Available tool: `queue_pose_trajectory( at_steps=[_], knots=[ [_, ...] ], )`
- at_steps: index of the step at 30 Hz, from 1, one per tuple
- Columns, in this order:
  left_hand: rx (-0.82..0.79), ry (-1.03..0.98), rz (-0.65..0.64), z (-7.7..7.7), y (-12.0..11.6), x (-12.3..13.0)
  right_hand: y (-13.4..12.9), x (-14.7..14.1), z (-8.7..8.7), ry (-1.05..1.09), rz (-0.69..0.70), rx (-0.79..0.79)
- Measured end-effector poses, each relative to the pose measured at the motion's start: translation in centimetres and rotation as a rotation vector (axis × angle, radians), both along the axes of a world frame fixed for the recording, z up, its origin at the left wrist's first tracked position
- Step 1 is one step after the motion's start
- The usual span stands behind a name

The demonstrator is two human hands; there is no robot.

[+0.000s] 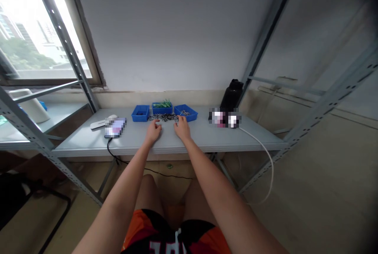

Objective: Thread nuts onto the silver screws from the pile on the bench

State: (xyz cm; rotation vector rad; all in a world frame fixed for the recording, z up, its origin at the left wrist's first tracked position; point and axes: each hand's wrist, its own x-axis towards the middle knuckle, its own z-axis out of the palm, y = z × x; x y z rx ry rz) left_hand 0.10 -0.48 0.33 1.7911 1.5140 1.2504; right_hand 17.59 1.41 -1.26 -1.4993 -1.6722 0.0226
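Note:
A pile of small black and silver pieces [164, 117], too small to name, lies on the grey table in front of three blue trays. My left hand [153, 132] rests at the near left side of the pile, fingers loosely bent and thumb apart, with nothing visible in it. At the pile's right end is my right hand [182, 128], its fingertips by the front of the right blue tray [192, 115]. Its thumb and fingers look apart. Small silvery pieces lie in that tray. Green strips [163, 104] fill the middle blue tray [162, 110]; the left blue tray [140, 119] contains dark pieces.
To the left lie a phone [115, 127] with a black cable and a white elongated object [98, 124]. A black bottle [232, 95] stands at the right behind blurred devices [224, 119] with a white cable [262, 145]. Metal shelf posts [265, 29] frame the table [203, 138].

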Motion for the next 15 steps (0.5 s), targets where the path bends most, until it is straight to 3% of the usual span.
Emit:
queue_pose_trajectory(
  at_steps=[5,9,15],
  knots=[
    [-0.012,0.001,-0.009,-0.3,0.0,0.1,1.5,0.7,-0.5,0.122,-0.050,-0.056],
    [-0.012,0.011,-0.024,-0.3,0.0,0.1,1.9,1.1,-0.6,0.123,-0.010,-0.102],
    [-0.017,0.019,-0.026,-0.2,-0.1,0.1,2.0,1.3,-1.0,0.211,0.020,-0.020]
  ],
)
